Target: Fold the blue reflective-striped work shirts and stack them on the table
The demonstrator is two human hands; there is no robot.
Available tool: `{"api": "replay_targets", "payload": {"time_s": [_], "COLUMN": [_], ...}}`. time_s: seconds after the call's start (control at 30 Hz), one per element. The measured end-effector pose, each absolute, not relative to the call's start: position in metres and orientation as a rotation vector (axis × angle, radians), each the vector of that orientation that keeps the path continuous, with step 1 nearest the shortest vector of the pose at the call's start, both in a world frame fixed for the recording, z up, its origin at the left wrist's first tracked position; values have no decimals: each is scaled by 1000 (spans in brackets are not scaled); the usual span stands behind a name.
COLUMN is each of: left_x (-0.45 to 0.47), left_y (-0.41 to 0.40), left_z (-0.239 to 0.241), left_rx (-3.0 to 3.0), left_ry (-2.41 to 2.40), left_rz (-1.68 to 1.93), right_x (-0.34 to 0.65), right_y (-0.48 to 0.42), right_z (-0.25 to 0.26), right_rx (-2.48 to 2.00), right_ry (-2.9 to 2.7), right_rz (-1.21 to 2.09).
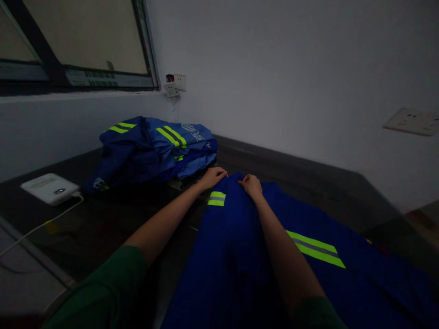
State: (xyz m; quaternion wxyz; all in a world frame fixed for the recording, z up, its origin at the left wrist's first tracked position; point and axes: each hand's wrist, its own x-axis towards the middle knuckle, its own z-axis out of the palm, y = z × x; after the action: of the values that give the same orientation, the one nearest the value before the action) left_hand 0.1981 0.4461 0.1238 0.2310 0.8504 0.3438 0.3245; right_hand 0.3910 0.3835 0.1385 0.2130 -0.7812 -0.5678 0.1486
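Observation:
A dark blue work jacket (236, 228) with yellow-green and grey reflective stripes lies spread over the dark table, running from under my arms to the lower right. At its far end, my left hand (215, 177) has its fingers closed on the left corner of the cloth. A short way to the right, my right hand (252, 186) pinches the same end between thumb and fingers. Between the two hands the fabric rises in a small fold. The striped part (216, 198) lies just below my left hand. Both forearms reach forward, the right one across the cloth.
Behind my left hand sits a heap of blue garments (154, 148) with reflective stripes. A white device (50, 188) with a plugged-in cable (44, 224) rests at the left of the dark table (295, 171). Walls stand behind, with sockets (180, 82) and a window at upper left.

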Motion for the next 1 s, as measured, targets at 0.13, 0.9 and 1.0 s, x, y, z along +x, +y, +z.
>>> {"api": "replay_targets", "payload": {"time_s": [0.13,0.9,1.0], "left_x": [196,210,211], "left_y": [444,433,428], "left_z": [126,118,126], "left_rx": [2495,2768,2761], "left_ry": [1028,1185,1261], "left_rz": [839,527,604], "right_x": [392,374,373], "right_y": [381,370,370], "right_z": [139,136,133], "right_rx": [-2133,-1937,-2019], "right_ry": [-1569,-2000,-2057], "right_rz": [352,-125,-125]}}
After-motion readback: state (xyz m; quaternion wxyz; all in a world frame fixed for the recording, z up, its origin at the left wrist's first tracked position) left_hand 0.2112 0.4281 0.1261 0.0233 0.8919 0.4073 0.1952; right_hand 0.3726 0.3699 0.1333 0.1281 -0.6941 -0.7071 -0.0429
